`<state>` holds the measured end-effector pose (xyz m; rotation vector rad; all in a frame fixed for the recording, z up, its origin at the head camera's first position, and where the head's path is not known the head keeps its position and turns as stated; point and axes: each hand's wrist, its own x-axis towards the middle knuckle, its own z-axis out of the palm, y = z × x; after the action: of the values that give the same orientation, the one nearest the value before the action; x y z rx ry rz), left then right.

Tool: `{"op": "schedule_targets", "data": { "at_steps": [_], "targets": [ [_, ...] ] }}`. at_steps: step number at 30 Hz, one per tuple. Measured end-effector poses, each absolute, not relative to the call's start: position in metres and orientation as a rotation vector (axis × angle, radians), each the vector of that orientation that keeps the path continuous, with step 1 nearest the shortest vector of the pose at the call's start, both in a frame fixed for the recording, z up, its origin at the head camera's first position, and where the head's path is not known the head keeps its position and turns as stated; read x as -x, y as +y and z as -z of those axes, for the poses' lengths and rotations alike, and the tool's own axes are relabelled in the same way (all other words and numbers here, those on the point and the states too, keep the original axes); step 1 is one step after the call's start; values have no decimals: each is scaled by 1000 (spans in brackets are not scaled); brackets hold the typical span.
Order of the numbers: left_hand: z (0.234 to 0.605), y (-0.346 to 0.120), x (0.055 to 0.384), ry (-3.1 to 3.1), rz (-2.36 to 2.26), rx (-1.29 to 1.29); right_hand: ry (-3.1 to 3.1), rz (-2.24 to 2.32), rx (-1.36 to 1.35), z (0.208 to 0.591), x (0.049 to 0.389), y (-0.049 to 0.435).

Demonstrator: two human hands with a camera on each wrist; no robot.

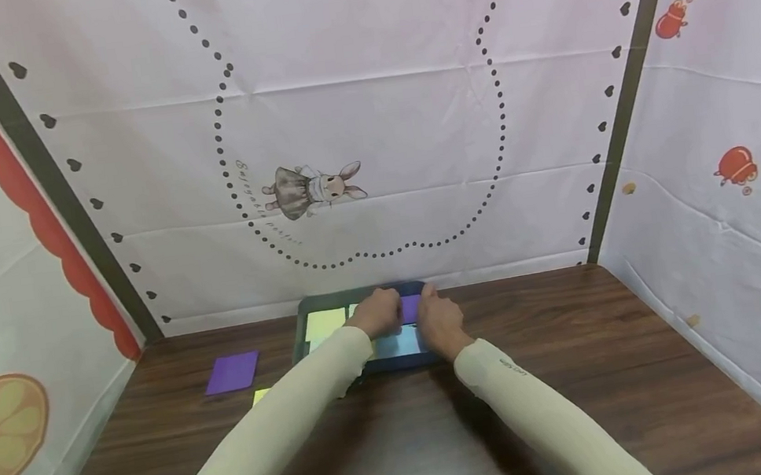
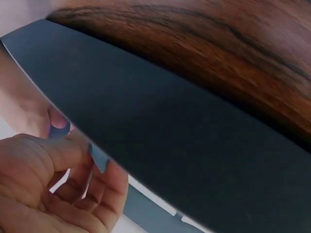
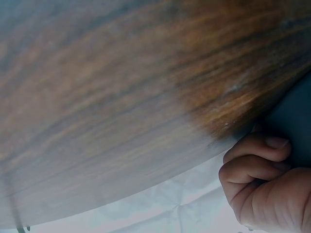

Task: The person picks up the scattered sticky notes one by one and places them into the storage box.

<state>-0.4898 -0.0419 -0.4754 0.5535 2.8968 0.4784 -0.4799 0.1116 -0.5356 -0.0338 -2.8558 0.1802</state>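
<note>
A dark blue-grey tray (image 1: 406,362) stands at the back of the table, holding yellow squares (image 1: 325,323), a light blue square (image 1: 398,341) and a purple square (image 1: 411,308). My left hand (image 1: 377,313) reaches over it and seems to pinch the purple square's left edge. In the left wrist view, the left hand's fingers (image 2: 109,194) are bent beside the tray wall, and a bluish corner (image 2: 100,159) shows between them. At the tray's right rim, my right hand (image 1: 441,321) has curled fingers (image 3: 257,167) against the outer wall and appears to grip it.
Another purple square (image 1: 232,373) lies on the wooden table (image 1: 578,340) left of the tray. A yellow piece (image 1: 260,395) shows partly behind my left forearm. Printed white sheets (image 1: 368,136) hang behind the table and along both sides.
</note>
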Motion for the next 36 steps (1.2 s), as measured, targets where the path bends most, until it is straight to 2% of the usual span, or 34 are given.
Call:
{"op": "schedule_targets", "data": {
  "at_steps": [4,8,13,20,26,36],
  "targets": [
    [496,-36,506,2911,-542,-516,-2819,-176,16,543,485,113],
    [463,-25,473,2885,-580,-421,-2814,-167,26,548,489,114],
    [443,-21,445,2893,-604,-384,-2807,-213,31,550,490,114],
    [510,-25,508,2913,-609,-454,-2820,-246,39,549,488,114],
    [512,-18,500,2961,-600,-473,-2813,-258,11,551,487,116],
    [521,-19,505,3004,-605,-578,-2795,-273,-11,549,485,117]
  ]
}}
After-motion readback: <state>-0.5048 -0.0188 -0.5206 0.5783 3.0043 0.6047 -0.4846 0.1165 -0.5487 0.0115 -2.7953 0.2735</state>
